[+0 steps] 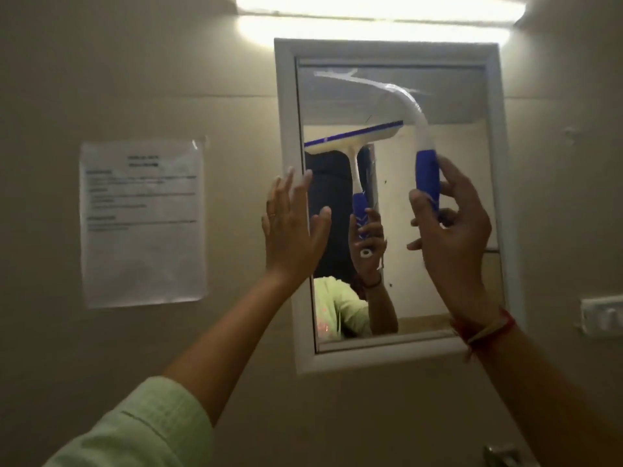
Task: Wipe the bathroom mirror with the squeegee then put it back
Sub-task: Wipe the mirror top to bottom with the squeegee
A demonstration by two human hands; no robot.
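— What's the mirror (435, 264) like?

— Smooth, glossy glass in a white frame (286, 129) that looks like satin plastic.

— And the squeegee (427, 176) in my right hand?

— Plastic by the look of it: a smooth white neck and a blue grip — slightly ribbed, matt, maybe rubbery.

— The wall (135, 79)?

— Beige, matt, flat; I can't tell whether it is paint or tile. The sheet (143, 224) stuck on it is white paper under a shiny, wrinkled clear cover.

— My sleeve (148, 433)?

— Pale green woven cloth, soft and matt. On my right wrist, red thread (485, 328).
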